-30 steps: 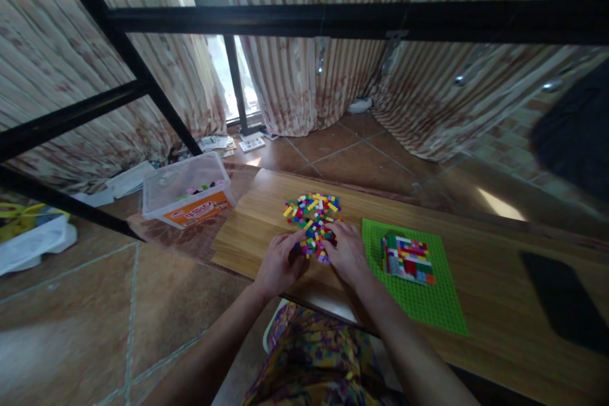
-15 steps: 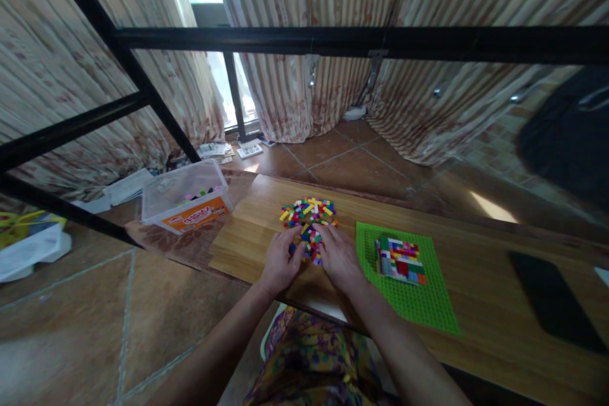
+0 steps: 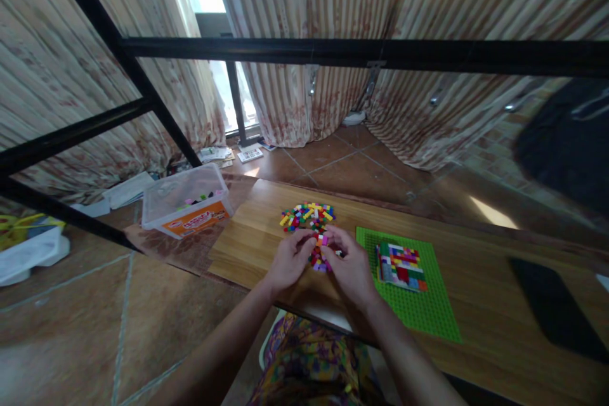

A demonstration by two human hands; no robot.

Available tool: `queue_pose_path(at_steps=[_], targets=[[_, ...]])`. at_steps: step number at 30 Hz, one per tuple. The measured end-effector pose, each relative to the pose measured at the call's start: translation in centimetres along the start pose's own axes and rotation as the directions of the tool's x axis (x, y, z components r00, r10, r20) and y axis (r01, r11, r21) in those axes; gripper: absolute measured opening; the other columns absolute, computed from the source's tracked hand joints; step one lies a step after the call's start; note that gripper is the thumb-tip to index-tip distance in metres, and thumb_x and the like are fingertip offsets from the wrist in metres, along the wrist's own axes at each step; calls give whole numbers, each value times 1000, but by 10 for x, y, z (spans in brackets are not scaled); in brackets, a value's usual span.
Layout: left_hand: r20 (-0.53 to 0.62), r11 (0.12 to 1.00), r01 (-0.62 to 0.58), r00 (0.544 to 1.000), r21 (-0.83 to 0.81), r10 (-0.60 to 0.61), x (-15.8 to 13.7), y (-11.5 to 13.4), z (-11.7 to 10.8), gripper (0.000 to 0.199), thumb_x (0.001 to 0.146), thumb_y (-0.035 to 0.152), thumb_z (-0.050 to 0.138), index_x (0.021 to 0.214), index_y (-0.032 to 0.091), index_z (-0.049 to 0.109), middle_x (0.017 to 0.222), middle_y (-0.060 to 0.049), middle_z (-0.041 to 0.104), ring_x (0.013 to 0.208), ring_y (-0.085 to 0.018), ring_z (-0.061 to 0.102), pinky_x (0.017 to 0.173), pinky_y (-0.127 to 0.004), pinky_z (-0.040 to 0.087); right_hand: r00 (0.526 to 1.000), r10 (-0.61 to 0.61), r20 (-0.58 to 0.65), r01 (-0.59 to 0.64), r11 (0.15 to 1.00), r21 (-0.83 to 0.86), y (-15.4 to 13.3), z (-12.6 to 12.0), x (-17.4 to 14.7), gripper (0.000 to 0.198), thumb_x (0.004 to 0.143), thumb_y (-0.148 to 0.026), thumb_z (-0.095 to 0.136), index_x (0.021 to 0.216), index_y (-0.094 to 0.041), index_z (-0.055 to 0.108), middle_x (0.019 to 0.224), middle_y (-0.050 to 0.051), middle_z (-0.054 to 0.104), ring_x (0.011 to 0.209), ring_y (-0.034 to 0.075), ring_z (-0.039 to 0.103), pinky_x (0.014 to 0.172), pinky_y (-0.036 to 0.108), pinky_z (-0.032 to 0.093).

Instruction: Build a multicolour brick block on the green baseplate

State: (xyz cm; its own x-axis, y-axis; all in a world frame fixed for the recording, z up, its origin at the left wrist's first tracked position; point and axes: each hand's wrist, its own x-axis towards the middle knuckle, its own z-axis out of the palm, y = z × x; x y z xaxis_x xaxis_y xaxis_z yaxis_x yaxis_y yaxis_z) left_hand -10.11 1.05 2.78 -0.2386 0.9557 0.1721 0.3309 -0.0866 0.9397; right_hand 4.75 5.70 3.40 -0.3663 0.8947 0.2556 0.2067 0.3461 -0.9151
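Small coloured toy bricks (image 3: 307, 213) lie in a loose pile on the wooden table, and more of them (image 3: 320, 262) spread beneath and between my hands. My left hand (image 3: 291, 259) is closed, thumb and forefinger pinching at an orange and white toy brick (image 3: 319, 240). Facing it, my right hand (image 3: 351, 261) has its fingers curled in around a pink toy brick (image 3: 325, 239). The fingertips of both hands nearly meet, and they partly hide what they hold. To the right, a flat block of joined bricks (image 3: 402, 266) sits on a green baseplate (image 3: 428, 317).
A dark flat slab (image 3: 554, 304) lies on the right of the wooden table (image 3: 247, 235). On the floor at left stands a clear plastic tub (image 3: 185, 203) with an orange label and some bricks inside. Black metal bars (image 3: 285, 51) cross beyond the table, before striped curtains.
Both hands were down among the bricks. Now their fingers have drawn together above the near bricks, with orange and pink bricks showing between the fingertips. The view has tilted slightly.
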Motion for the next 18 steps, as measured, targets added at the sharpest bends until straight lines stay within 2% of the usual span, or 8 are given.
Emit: queue_pose_path(at_steps=[3,6,9,12,18], targets=[[76,956,121,992,-266,-105,0,10,2,29,87,43,58,87,15,66,75,-2,65,68,-13,59,65,-25,49,997,70,18,-72,985,157,-9,1,-5,36,81,-28,63,117,-24,62,102,4,70,91,17,67,84,33,55],[66,913,185,983,-364,-173,-3,17,4,30,82,45,64,82,15,62,68,2,59,61,-9,52,61,-22,45,983,183,-17,-170,944,281,-14,1,-7,37,77,-35,68,112,-23,65,96,4,71,85,17,67,78,32,55],[50,900,189,982,-392,-185,-7,22,5,30,81,45,66,82,15,60,69,3,57,61,-9,51,61,-21,43,954,298,24,-286,886,365,-18,1,-7,29,74,-43,70,93,-20,70,80,2,71,71,16,65,65,28,52],[59,901,178,984,-395,-169,-9,26,6,29,81,44,66,83,15,59,72,2,59,64,-9,53,62,-21,44,937,343,70,-341,848,405,-24,1,-6,29,72,-47,71,77,-19,71,67,0,68,59,14,58,55,25,46],[69,921,161,987,-356,-146,-11,33,7,29,83,44,63,78,16,58,65,4,56,57,-8,49,57,-20,41,927,366,81,-362,820,443,-29,-1,-8,28,67,-45,75,69,-17,72,59,-1,63,54,10,50,53,23,39]])
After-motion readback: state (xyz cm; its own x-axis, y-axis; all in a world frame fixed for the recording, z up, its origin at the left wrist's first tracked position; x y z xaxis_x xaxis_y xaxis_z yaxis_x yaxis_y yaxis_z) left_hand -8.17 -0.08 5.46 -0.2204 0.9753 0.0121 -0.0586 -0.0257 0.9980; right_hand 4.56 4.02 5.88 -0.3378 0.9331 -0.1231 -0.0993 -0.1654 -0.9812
